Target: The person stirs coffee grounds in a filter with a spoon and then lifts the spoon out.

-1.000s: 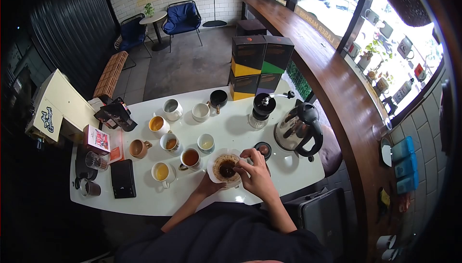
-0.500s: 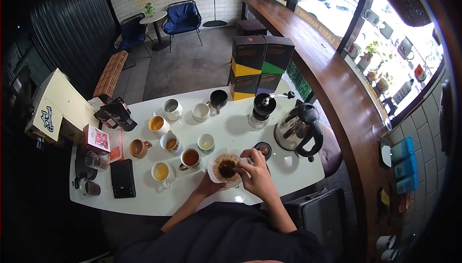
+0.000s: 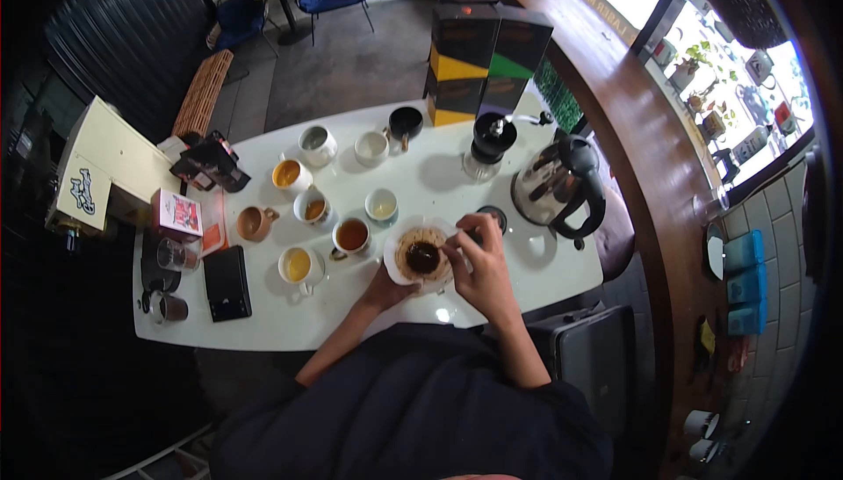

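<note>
A white paper filter (image 3: 398,260) with wet, dark coffee inside stands near the front edge of the white table (image 3: 255,332). My left hand (image 3: 384,290) is wrapped round the lower left side of the dripper under it. Over the filter's right side, my right hand (image 3: 479,267) is closed in a pinch; whatever its fingertips hold is too small to make out. Left of the filter are a cup of reddish-brown drink (image 3: 352,235) and a cup of pale liquid (image 3: 381,206). A round dark lid (image 3: 494,218) lies just behind my right hand.
A steel kettle (image 3: 549,183) and a hand grinder (image 3: 492,139) stand to the right, with stacked boxes (image 3: 465,41) behind. Several more cups, including a brown cup (image 3: 255,223), are at the left, near a black scale (image 3: 226,283). A wooden counter (image 3: 606,85) runs along the window.
The view has tilted down, so the table sits higher in the frame. My right hand stays pinched at the filter's right side, and my left hand still holds the dripper.
</note>
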A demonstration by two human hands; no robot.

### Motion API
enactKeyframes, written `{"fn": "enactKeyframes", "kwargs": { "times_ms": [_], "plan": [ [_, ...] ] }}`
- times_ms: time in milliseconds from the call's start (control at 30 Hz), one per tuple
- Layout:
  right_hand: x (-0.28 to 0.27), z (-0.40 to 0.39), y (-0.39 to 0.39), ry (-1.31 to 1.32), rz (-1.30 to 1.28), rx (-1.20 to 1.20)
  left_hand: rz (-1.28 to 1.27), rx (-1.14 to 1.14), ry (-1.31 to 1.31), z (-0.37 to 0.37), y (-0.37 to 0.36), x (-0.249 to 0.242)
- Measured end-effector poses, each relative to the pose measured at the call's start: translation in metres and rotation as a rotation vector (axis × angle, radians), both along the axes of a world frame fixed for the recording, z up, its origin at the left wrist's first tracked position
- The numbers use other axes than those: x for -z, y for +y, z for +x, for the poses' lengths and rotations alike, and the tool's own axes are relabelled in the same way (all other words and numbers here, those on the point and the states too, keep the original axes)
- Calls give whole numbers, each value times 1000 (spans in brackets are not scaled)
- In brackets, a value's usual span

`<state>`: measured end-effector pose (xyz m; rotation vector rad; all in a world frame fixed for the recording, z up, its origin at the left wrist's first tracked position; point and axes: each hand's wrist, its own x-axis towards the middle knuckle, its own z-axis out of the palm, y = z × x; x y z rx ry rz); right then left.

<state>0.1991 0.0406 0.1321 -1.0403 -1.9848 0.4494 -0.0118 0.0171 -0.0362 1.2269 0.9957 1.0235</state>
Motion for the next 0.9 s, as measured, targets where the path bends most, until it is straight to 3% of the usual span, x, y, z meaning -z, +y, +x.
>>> {"fn": "enactKeyframes", "kwargs": {
  "times_ms": [100,267,533,733,900],
  "plan": [
    [2,1,0,-34,44,10,-59,-19,-118,2,-2,2],
    [12,0,-5,-95,48,4,-9,-59,160,1,-4,2],
    [13,-5,-13,-84,-32,-22,24,-112,144,6,0,5],
    [8,-6,-18,-74,-71,-53,42,-151,114,10,-1,0],
    [6,-2,-19,-27,-138,-62,-47,-134,-97,13,-1,0]
  ]
}}
